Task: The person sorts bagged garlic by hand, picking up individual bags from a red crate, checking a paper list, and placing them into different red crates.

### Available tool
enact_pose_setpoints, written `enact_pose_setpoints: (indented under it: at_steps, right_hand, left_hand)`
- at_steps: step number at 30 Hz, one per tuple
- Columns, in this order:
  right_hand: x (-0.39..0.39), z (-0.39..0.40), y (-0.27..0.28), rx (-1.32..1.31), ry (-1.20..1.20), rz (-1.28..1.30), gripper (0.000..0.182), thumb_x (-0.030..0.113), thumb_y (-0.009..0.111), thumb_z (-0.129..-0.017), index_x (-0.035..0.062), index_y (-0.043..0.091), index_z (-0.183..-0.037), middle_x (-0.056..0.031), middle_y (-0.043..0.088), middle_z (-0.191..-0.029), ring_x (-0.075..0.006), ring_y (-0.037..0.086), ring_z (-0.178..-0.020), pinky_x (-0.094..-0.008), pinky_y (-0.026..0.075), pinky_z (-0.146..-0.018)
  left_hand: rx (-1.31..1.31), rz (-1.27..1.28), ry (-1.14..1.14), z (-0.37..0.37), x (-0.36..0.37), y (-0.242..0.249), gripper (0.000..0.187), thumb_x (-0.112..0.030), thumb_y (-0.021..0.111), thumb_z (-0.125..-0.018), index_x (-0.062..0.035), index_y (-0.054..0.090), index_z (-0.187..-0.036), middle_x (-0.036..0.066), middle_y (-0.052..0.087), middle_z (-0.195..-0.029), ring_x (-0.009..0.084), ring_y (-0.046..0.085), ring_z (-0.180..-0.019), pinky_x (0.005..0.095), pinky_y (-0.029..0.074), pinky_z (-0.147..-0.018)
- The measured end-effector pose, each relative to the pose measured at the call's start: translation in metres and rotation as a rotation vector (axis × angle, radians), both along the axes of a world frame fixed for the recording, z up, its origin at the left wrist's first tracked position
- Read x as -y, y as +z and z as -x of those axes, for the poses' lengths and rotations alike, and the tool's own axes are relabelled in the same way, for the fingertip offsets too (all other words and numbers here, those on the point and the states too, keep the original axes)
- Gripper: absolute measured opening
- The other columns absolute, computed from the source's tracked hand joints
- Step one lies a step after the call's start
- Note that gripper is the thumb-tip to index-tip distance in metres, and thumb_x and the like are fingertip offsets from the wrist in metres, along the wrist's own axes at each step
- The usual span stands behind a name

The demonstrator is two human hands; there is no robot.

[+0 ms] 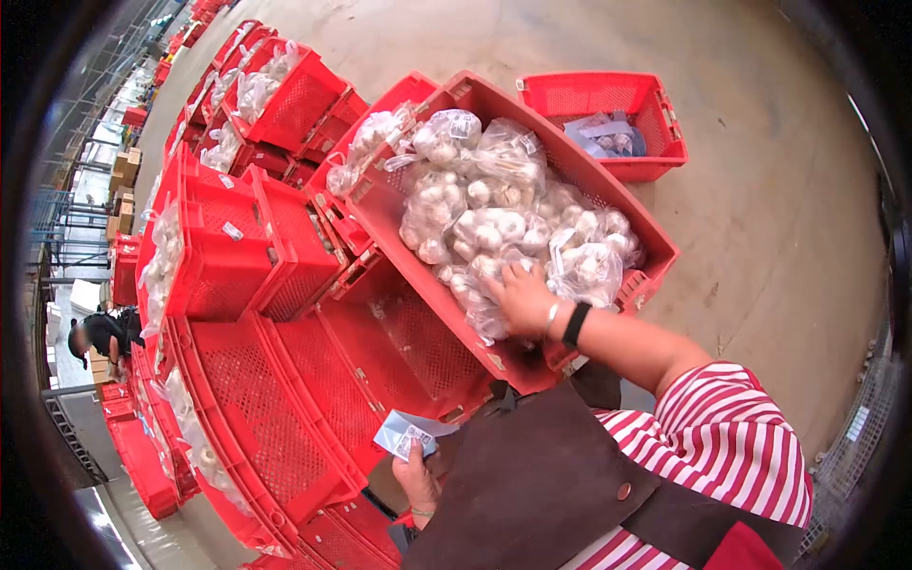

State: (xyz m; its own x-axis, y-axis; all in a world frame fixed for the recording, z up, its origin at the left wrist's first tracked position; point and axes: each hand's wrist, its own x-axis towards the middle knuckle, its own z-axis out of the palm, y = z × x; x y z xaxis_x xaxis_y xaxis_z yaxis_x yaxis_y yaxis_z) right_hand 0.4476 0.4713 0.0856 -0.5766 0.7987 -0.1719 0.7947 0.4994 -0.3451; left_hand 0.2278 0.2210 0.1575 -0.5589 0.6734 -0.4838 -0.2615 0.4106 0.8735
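A large red crate (pixel 456 95) in front of me is filled with clear plastic bags of garlic bulbs (pixel 508 228). My right hand (pixel 522 299), with a black band on its wrist, lies on a bag at the crate's near side, fingers spread over the plastic. Lower down and to the left, my left hand (pixel 415 480) is closed on a small stack of printed labels (pixel 408 435), pale blue and white with a square code. Part of my left forearm is hidden by the dark apron (pixel 541 475).
A smaller red crate (pixel 617 169) holding labels stands on the concrete floor (pixel 760 190) beyond. Stacked red crates (pixel 223 237) line the left, several with bagged garlic. Nested red crates (pixel 275 408) sit nearer. At far left a person in dark clothes (pixel 104 334) bends over crates.
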Motion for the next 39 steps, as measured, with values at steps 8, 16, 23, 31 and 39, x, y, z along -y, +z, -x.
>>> enact_pose_setpoints:
  at_steps: [8, 16, 23, 31, 39]
  right_hand:
    - [0.042, 0.017, 0.076, -0.881, 0.256, 0.658, 0.03, 0.014, 0.065, -0.078, 0.0014, 0.059, -0.105, -0.0152, 0.063, -0.093, -0.0241, 0.062, -0.087, -0.0335, 0.048, -0.075]
    - [0.046, 0.076, 0.149, -1.01, 0.798, 0.151, 0.031, 0.011, 0.069, -0.072, 0.0014, 0.06, -0.1, -0.0127, 0.06, -0.098, -0.0289, 0.059, -0.088, -0.0348, 0.048, -0.077]
    - [0.073, 0.095, 0.127, -0.66, 0.753, 1.033, 0.042, 0.014, 0.072, -0.07, 0.0016, 0.058, -0.108, -0.0155, 0.057, -0.108, -0.028, 0.057, -0.097, -0.0337, 0.046, -0.083]
    - [0.12, 0.148, 0.116, -0.819, 0.777, 0.685, 0.046, 0.012, 0.073, -0.066, 0.001, 0.056, -0.108, -0.0165, 0.053, -0.112, -0.0315, 0.052, -0.105, -0.0365, 0.044, -0.088]
    - [0.149, 0.217, 0.123, -0.619, 0.657, 0.8, 0.022, 0.008, 0.071, -0.07, 0.0015, 0.062, -0.089, -0.0115, 0.062, -0.079, -0.021, 0.06, -0.075, -0.0291, 0.047, -0.066]
  left_hand:
    - [-0.181, -0.044, -0.102, -0.018, -0.044, 0.039, 0.021, -0.013, 0.057, -0.087, 0.003, 0.062, -0.1, 0.003, 0.063, -0.091, 0.0093, 0.057, -0.08, 0.0249, 0.046, -0.071]
    - [-0.153, -0.231, -0.179, -0.038, -0.038, 0.062, 0.02, -0.013, 0.056, -0.088, 0.0023, 0.062, -0.097, 0.004, 0.064, -0.089, 0.0085, 0.058, -0.081, 0.0252, 0.048, -0.07]
    - [0.062, -0.207, -0.117, -0.03, 0.013, 0.059, 0.021, -0.012, 0.057, -0.087, 0.0019, 0.059, -0.103, 0.004, 0.062, -0.094, 0.0086, 0.056, -0.085, 0.0245, 0.046, -0.075]
    - [-0.008, -0.21, -0.037, 0.01, 0.036, 0.055, 0.019, -0.009, 0.057, -0.087, 0.0004, 0.059, -0.103, 0.004, 0.063, -0.094, 0.0093, 0.057, -0.086, 0.0247, 0.046, -0.076]
    - [-0.164, -0.302, -0.041, 0.083, 0.065, 0.041, 0.014, -0.008, 0.059, -0.084, 0.0005, 0.063, -0.094, 0.006, 0.062, -0.085, 0.0121, 0.058, -0.082, 0.0264, 0.046, -0.074]
